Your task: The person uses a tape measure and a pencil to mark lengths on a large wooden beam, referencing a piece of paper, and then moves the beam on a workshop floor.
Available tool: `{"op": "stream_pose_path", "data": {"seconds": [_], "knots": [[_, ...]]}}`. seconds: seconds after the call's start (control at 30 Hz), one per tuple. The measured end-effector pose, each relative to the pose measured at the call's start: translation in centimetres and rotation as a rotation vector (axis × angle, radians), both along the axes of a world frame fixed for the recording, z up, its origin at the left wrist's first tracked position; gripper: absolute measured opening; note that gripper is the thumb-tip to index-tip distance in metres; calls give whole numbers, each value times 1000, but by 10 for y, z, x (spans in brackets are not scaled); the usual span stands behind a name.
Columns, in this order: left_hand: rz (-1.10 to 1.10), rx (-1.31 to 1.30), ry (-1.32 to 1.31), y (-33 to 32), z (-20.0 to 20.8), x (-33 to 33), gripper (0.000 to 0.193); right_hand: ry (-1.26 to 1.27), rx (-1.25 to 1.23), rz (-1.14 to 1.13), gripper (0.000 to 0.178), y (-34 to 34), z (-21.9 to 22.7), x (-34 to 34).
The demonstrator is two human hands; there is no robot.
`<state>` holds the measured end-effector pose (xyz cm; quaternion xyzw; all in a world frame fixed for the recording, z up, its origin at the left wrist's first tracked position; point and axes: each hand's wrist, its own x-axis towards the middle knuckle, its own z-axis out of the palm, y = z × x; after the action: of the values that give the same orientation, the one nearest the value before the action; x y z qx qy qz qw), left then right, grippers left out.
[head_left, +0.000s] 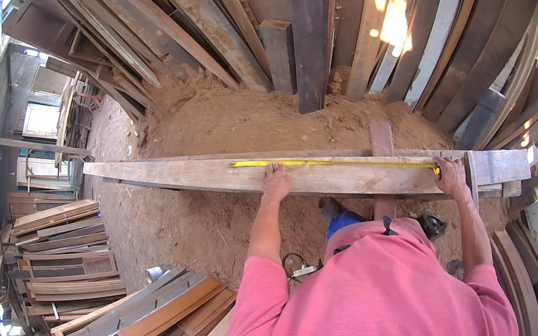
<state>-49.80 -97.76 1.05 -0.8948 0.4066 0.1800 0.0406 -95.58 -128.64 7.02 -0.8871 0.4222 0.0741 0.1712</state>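
A long, pale wooden plank stretches across the middle, with another board edge showing behind it. Along its upper face runs the yellow blade of a tape measure, pulled out from right to left. My right hand closes around the tape's case near the plank's right end. Fingers of my left hand press together on the blade, a little right of its free end. Just beyond my right hand, a thin strip lies crosswise over the plank.
A reddish-brown timber passes beneath the plank. Many boards lean along the far side, above sawdust-covered ground. Stacked planks fill the left, and a loose brown board lies at lower left. More boards stand at lower right.
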Motion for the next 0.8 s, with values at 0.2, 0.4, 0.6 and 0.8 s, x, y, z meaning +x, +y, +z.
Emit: {"op": "stream_pose_path", "data": {"seconds": [0.2, 0.4, 0.6, 0.8], "knots": [[-30, -12, -54, 5, 1, -7, 64, -7, 107, 71, 46, 1, -11, 9], [-49, -60, -73, 13, 1, -14, 70, -52, 175, 73, 45, 9, -17, 6], [-40, -61, -82, 13, 0, -22, 72, -171, 270, 79, 39, 16, -16, 2], [-28, -56, -71, 20, -6, -19, 69, -193, 214, 50, 38, 16, -15, 8]]}}
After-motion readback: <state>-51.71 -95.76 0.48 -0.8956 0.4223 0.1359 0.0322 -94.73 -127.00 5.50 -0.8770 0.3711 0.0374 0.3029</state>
